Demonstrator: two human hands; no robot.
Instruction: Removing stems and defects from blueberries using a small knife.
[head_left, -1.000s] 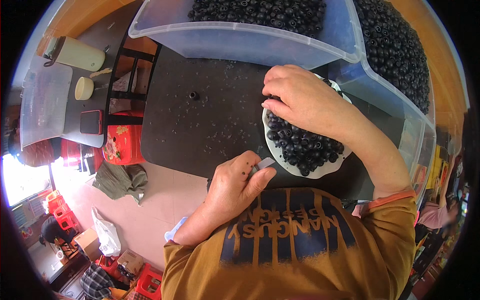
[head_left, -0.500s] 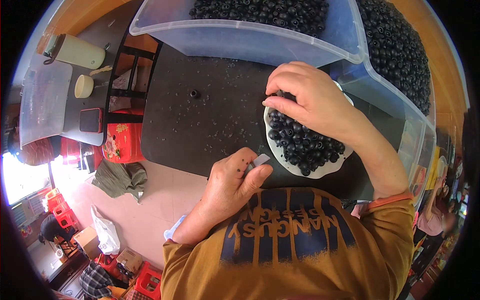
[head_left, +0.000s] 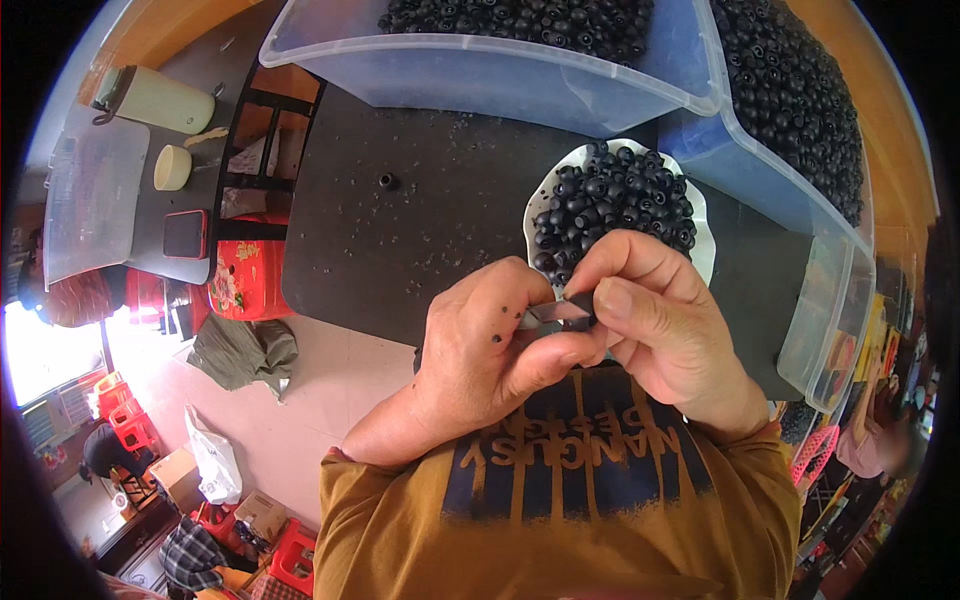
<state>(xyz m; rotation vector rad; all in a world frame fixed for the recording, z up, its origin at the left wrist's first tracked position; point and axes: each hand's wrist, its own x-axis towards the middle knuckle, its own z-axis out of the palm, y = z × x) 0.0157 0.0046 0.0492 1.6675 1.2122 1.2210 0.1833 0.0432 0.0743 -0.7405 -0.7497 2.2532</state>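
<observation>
My left hand (head_left: 470, 345) pinches a small flat grey blade (head_left: 552, 312), its end showing between thumb and forefinger. Up against it, my right hand (head_left: 668, 325) grips a small black round piece (head_left: 584, 306) with thumb and fingertips. Blade and piece meet in front of my chest, and the fingers partly cover both. Just beyond my hands lies a white wavy-rimmed plate (head_left: 706, 245) heaped with small black hollow rounded pieces (head_left: 620, 195). One more loose black piece (head_left: 388, 181) sits on the dark table (head_left: 345, 240) to the left, among scattered tiny crumbs.
Two large clear bins full of black pieces stand at the far side (head_left: 500, 80) and far right (head_left: 770, 170). A clear container (head_left: 815, 325) is at the right edge. Leftward, another surface holds a pale bottle (head_left: 165, 100), a cup (head_left: 172, 168) and a phone (head_left: 185, 234).
My right hand has come back from the plate toward my chest with a black piece. My left hand has moved slightly right and up, bringing the blade to it.
</observation>
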